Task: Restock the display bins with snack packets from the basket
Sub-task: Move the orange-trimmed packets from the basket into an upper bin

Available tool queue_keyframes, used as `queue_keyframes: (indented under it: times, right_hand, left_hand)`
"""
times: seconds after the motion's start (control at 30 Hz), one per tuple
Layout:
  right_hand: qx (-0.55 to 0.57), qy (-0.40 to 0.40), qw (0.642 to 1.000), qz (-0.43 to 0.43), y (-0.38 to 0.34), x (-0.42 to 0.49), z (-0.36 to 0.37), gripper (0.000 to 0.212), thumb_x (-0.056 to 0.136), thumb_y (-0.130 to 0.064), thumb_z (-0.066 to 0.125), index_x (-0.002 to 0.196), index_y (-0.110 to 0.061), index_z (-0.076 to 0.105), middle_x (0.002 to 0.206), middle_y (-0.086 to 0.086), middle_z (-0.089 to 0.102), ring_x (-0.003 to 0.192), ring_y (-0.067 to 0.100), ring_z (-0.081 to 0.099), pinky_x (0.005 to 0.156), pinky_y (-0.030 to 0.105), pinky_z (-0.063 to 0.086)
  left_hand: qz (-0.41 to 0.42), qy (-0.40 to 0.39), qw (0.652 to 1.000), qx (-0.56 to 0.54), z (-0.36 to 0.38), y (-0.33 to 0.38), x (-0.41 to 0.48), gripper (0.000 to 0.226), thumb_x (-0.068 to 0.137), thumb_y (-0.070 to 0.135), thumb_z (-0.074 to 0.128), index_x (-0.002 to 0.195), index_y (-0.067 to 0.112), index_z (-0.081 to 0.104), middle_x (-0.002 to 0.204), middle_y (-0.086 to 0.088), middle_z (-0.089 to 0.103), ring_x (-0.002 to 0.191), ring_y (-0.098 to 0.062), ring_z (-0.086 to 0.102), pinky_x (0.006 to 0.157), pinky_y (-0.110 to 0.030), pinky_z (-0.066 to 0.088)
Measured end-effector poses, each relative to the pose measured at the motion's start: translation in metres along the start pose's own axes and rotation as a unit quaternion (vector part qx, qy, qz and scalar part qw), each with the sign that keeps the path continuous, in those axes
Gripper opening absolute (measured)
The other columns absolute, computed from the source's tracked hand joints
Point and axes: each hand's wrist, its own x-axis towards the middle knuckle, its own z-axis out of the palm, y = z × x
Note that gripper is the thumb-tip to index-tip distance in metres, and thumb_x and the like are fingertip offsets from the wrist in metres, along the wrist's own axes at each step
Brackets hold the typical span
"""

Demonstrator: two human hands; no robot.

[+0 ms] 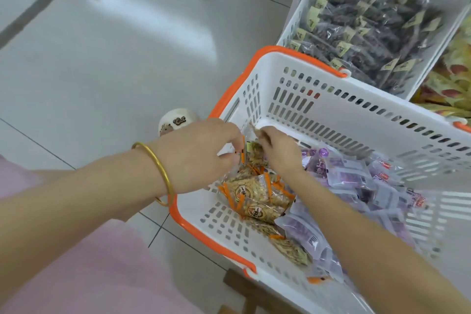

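Nearest me at 6 o'clock, the basket point(211, 237) holds a good heap: orange-striped packets point(254, 201) on its left side and purple packets point(356, 186) to the right at 4 o'clock. I judge the restocking far from done, with most of the stock yet to move.

The orange ones carry a round logo whose characters I cannot read. The purple ones show a barcode.

In the middle, my left hand point(201, 153), a bangle point(163, 173) on its wrist, pinches the top of the orange-striped packets. My right hand point(277, 150) curls its fingers round the same bunch from the other side.

At 9 o'clock of my hands a shoe point(178, 122) reads "Cat".

At 1 o'clock the bin point(300, 13) looks well filled with dark packets point(369, 28), tags too small to read. A second bin point(453, 71) at 3 o'clock holds yellow and red ones.
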Motion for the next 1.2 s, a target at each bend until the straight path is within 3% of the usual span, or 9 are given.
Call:
queue_keyframes:
  times: [0.17, 0.27, 0.33, 0.47, 0.57, 0.77, 0.83, 0.97, 1.2]
  right_hand:
    - [0.045, -0.121, 0.99, 0.051, 0.004, -0.004, 0.02, 0.062, 0.081, -0.05, 0.065, 0.128, -0.015, 0.042, 0.111, 0.005, 0.053, 0.102, 0.024, 0.05, 0.078, 0.039, 0.046]
    - [0.006, -0.198, 0.978, 0.06, 0.006, -0.004, 0.024, 0.105, 0.07, -0.064, 0.068, 0.149, -0.019, 0.016, 0.151, 0.006, 0.023, 0.138, 0.028, 0.022, 0.108, 0.048, 0.03]
    - [-0.023, -0.183, 0.981, 0.05, 0.002, -0.005, 0.029, 0.113, 0.069, -0.062, 0.071, 0.151, -0.019, 0.006, 0.157, 0.004, 0.01, 0.143, 0.03, 0.012, 0.113, 0.047, 0.024]
    - [-0.035, -0.143, 0.989, 0.025, 0.008, -0.002, 0.039, 0.101, 0.075, -0.053, 0.07, 0.15, -0.016, 0.014, 0.153, 0.004, 0.025, 0.138, 0.031, 0.025, 0.109, 0.044, 0.032]
    - [0.005, -0.115, 0.993, -0.003, 0.021, -0.001, 0.035, 0.077, 0.085, -0.042, 0.063, 0.147, -0.016, 0.026, 0.143, 0.005, 0.042, 0.128, 0.029, 0.041, 0.098, 0.04, 0.041]
    - [0.009, -0.053, 0.998, -0.042, 0.025, -0.003, 0.028, 0.026, 0.096, -0.022, 0.045, 0.121, -0.018, 0.048, 0.093, 0.006, 0.061, 0.083, 0.027, 0.057, 0.06, 0.033, 0.039]
    - [0.015, -0.04, 0.998, -0.037, 0.025, -0.006, 0.017, 0.021, 0.099, -0.02, 0.04, 0.118, -0.019, 0.049, 0.088, 0.005, 0.06, 0.079, 0.026, 0.057, 0.063, 0.036, 0.044]
    - [0.079, -0.018, 0.997, 0.017, 0.022, -0.019, -0.029, 0.036, 0.102, -0.019, 0.038, 0.135, -0.015, 0.049, 0.114, 0.007, 0.065, 0.102, 0.027, 0.059, 0.085, 0.036, 0.046]
    - [0.455, 0.002, 0.884, 0.105, 0.006, -0.059, -0.144, 0.021, 0.1, -0.013, 0.044, 0.109, -0.023, 0.059, 0.078, 0.0, 0.055, 0.067, 0.019, 0.055, 0.066, 0.044, 0.053]
  left_hand:
    - [0.004, 0.015, 1.0, -0.004, 0.0, 0.002, 0.002, 0.023, 0.094, 0.033, 0.047, 0.116, 0.033, 0.053, 0.086, 0.023, 0.032, 0.071, 0.007, 0.039, 0.072, -0.018, 0.026]
    - [0.003, 0.017, 1.0, -0.003, -0.001, 0.005, 0.002, 0.023, 0.094, 0.033, 0.046, 0.117, 0.033, 0.053, 0.088, 0.021, 0.032, 0.073, 0.007, 0.039, 0.072, -0.019, 0.027]
    - [0.003, 0.016, 1.0, -0.006, -0.001, 0.006, 0.002, 0.024, 0.094, 0.032, 0.046, 0.117, 0.032, 0.053, 0.087, 0.021, 0.032, 0.078, 0.001, 0.043, 0.074, -0.019, 0.028]
    - [0.0, 0.018, 1.0, -0.014, -0.003, 0.009, 0.002, 0.024, 0.094, 0.03, 0.048, 0.117, 0.029, 0.054, 0.102, 0.014, 0.036, 0.103, -0.01, 0.051, 0.079, -0.023, 0.04]
    - [0.0, 0.019, 1.0, -0.015, -0.005, 0.01, 0.001, 0.023, 0.094, 0.03, 0.047, 0.117, 0.03, 0.053, 0.104, 0.012, 0.037, 0.1, -0.011, 0.054, 0.077, -0.024, 0.04]
    - [0.007, 0.025, 1.0, -0.007, -0.007, 0.014, 0.003, 0.025, 0.095, 0.03, 0.046, 0.119, 0.029, 0.053, 0.109, 0.012, 0.039, 0.108, -0.012, 0.052, 0.086, -0.025, 0.042]
    - [0.016, 0.027, 1.0, 0.006, -0.007, 0.018, 0.006, 0.026, 0.095, 0.031, 0.045, 0.12, 0.027, 0.052, 0.11, 0.01, 0.042, 0.11, -0.012, 0.05, 0.084, -0.022, 0.038]
    - [0.034, 0.033, 0.999, 0.027, -0.009, 0.032, 0.013, 0.028, 0.096, 0.029, 0.045, 0.123, 0.024, 0.051, 0.126, 0.003, 0.048, 0.116, -0.013, 0.048, 0.085, -0.02, 0.034]
    - [0.053, 0.09, 0.995, 0.005, -0.01, 0.078, 0.034, 0.051, 0.095, 0.03, 0.051, 0.137, 0.007, 0.032, 0.134, -0.013, 0.046, 0.113, -0.025, 0.053, 0.081, -0.029, 0.046]
